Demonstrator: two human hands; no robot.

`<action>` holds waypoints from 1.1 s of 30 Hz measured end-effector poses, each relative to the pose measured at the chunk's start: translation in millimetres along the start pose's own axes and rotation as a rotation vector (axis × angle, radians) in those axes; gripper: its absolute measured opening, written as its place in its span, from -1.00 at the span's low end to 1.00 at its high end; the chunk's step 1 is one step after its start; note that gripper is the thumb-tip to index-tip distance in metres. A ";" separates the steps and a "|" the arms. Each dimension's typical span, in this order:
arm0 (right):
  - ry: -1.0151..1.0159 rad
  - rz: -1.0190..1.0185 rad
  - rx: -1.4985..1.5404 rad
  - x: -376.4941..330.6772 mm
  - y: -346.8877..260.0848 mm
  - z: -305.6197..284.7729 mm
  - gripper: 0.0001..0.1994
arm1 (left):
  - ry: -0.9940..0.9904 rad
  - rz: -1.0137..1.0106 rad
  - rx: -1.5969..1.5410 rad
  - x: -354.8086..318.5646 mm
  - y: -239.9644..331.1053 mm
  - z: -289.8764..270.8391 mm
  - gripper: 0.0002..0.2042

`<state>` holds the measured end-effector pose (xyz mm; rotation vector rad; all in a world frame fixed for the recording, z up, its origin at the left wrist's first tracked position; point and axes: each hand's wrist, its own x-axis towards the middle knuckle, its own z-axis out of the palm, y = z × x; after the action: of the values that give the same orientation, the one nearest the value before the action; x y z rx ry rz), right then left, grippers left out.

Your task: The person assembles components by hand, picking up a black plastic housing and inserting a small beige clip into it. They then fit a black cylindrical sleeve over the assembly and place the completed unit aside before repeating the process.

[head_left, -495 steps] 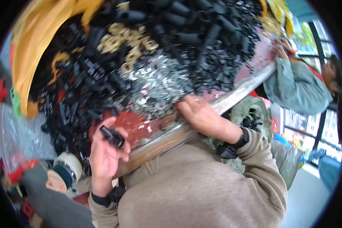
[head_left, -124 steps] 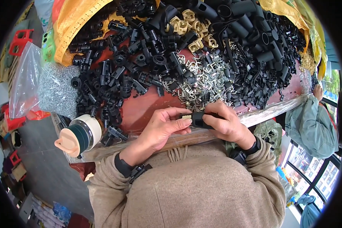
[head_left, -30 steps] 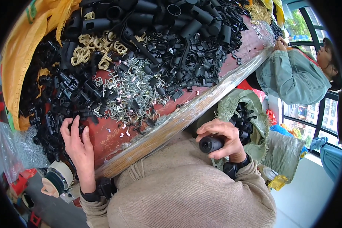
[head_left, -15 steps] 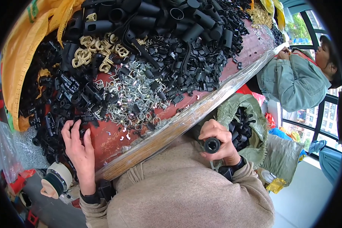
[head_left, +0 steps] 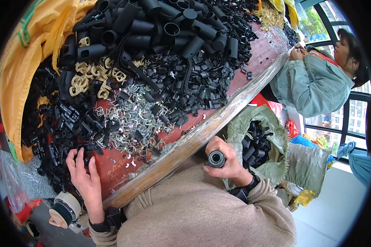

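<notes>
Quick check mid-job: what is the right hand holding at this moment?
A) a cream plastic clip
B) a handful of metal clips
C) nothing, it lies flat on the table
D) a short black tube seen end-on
D: the right hand grips a short black tube with its round open end facing the camera, off the table edge beside the green sack.

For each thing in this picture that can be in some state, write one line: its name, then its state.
left hand: fingers spread, resting on small black parts
right hand: closed around a black tube
black tube: held off the table, open end facing up
green sack: mouth open, black parts inside
tape roll: lying on its side by the table edge
metal clips: loose, heaped on the red table
</notes>
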<state>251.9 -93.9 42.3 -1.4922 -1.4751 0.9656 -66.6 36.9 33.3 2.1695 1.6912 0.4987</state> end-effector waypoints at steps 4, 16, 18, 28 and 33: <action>0.017 -0.007 0.065 -4.1 6.5 3.1 -0.64 | 0.008 -0.004 -0.010 0.6 1.1 1.8 -0.71; 0.028 -0.023 0.163 -6.6 15.0 3.9 -0.61 | 0.022 0.037 -0.021 0.8 -4.0 5.9 -0.68; -0.009 -0.033 0.183 -4.6 13.8 2.8 -0.63 | 0.010 0.010 -0.032 0.9 -4.4 5.7 -0.68; -0.237 0.039 0.393 0.1 17.3 -3.5 -0.72 | -0.007 0.010 -0.047 1.0 -6.2 7.0 -0.67; -0.384 0.105 0.418 -0.2 19.4 -1.5 -0.73 | -0.032 -0.034 -0.066 -0.2 -6.8 7.3 -0.68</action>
<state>260.6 -94.0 24.9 -1.1265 -1.3472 1.5840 -69.0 37.9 23.6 2.0875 1.6681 0.5005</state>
